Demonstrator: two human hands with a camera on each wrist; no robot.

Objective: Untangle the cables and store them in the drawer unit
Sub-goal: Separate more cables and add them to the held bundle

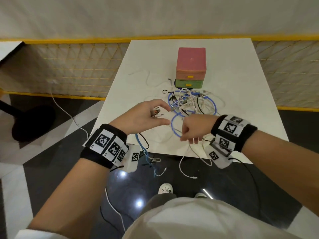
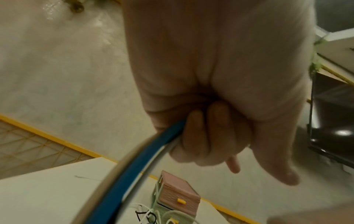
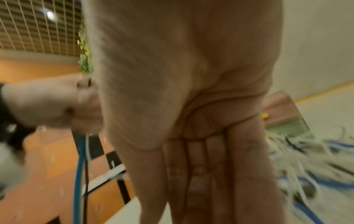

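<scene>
Both forearms reached forward, banded at the wrists; left hand [image 1: 146, 116] curled its fingers [image 2: 195, 133] closed, right hand [image 1: 195, 127] pointed downward, fingers [image 3: 247, 166] extended.

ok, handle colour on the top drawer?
Yellow handle on the pink top drawer; clearest in the head view.

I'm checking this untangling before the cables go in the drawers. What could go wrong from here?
Cable ends hang over the table edge; the pile could slide after them. The left hand grips several cables together, so pulling may tighten the tangle. Both drawers of the unit appear closed.
</scene>
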